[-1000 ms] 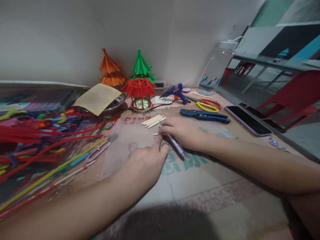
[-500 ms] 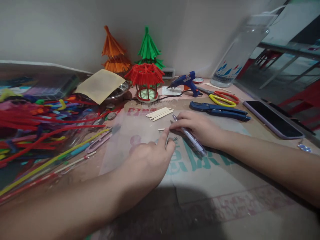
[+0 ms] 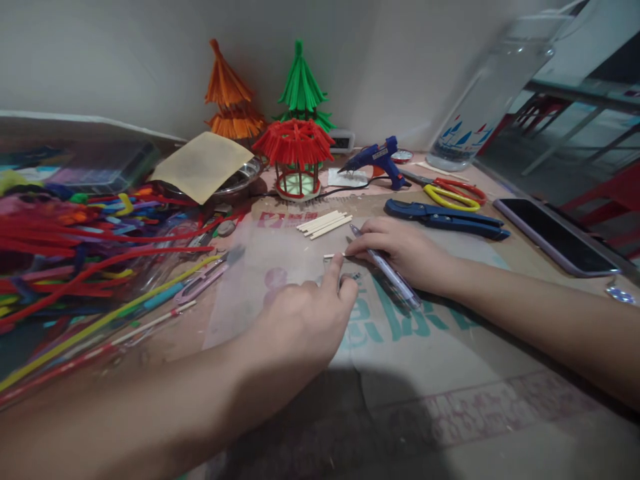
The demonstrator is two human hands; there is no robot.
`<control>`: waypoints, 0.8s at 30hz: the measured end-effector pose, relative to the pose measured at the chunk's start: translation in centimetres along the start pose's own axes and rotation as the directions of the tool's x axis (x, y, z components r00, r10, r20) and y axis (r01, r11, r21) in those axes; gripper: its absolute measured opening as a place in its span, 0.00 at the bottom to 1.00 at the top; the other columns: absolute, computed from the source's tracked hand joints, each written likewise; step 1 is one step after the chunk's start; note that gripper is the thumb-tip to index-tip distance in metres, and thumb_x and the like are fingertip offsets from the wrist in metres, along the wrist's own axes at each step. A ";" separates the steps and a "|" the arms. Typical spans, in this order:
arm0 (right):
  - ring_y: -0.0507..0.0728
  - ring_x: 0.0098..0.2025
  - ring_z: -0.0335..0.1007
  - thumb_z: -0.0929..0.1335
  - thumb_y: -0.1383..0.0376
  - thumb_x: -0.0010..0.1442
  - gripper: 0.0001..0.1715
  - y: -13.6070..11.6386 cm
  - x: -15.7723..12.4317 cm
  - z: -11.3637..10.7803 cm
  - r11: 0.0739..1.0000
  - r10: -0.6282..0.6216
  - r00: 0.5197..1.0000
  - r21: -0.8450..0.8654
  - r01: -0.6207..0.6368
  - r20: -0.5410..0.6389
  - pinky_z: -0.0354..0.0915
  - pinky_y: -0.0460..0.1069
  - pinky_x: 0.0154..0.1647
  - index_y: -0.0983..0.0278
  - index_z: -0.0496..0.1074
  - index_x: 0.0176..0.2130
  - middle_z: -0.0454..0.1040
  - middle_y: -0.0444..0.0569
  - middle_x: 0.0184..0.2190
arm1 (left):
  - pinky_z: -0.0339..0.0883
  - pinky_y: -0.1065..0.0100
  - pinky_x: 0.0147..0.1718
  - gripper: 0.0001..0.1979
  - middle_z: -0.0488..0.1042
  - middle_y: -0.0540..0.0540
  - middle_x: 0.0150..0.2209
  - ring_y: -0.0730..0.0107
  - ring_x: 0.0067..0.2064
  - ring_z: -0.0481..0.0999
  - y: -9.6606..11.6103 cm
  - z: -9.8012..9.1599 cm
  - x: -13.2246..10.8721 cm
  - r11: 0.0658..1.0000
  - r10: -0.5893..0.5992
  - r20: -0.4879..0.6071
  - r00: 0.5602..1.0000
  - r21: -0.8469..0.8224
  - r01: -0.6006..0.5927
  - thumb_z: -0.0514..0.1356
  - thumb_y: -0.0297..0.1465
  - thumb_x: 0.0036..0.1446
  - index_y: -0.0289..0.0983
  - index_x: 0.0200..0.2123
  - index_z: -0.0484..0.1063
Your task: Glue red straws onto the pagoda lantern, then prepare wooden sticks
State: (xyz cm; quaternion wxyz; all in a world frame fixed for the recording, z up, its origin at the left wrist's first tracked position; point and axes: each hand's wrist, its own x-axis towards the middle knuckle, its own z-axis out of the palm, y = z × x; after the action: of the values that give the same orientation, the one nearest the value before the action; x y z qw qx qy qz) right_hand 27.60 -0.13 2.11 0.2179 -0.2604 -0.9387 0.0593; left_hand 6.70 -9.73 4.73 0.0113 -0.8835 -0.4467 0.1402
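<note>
My left hand (image 3: 310, 313) reaches in from the lower left. Its index fingertip presses on a short, thin wooden stick (image 3: 329, 256) lying on the plastic-covered work surface, while the other fingers are curled. My right hand (image 3: 400, 253) rests just to the right, with a purple pen (image 3: 395, 277) held slanting across it. The right fingertips sit close beside the left index fingertip at the stick's other end, which they partly hide. Beyond both hands lies a small bundle of cut wooden sticks (image 3: 325, 225).
Behind stand red (image 3: 295, 143), green (image 3: 300, 80) and orange (image 3: 227, 87) pipe-cleaner pavilions. A blue glue gun (image 3: 375, 159), scissors (image 3: 453, 197), blue cutters (image 3: 445, 219), a phone (image 3: 555, 237) and a bottle (image 3: 480, 107) are to the right. Pipe cleaners (image 3: 75, 247) and a craft knife (image 3: 203, 283) lie left.
The whole view has shifted slightly, so things appear a little right and mostly higher. Both hands keep nearly the same pose around the short stick, and the pen stays in my right hand.
</note>
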 end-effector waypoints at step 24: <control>0.56 0.38 0.68 0.66 0.65 0.71 0.12 0.0 0.3 0.0 1.000 -0.013 1.000 0.008 0.013 0.006 0.62 0.49 0.38 0.62 0.80 0.44 0.75 0.50 0.36 | 0.79 0.60 0.29 0.23 0.53 0.25 0.72 0.56 0.36 0.85 0.1 0.1 0.0 1.000 0.006 -0.037 0.999 -0.019 -0.007 0.49 0.20 0.64 0.32 0.60 0.69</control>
State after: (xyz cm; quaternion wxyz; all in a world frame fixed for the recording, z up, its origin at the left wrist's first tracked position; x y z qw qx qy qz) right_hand 27.41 -0.01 2.25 0.2165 -0.2533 -0.9408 0.0623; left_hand 6.81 -9.80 4.61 0.0105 -0.8874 -0.4450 0.1198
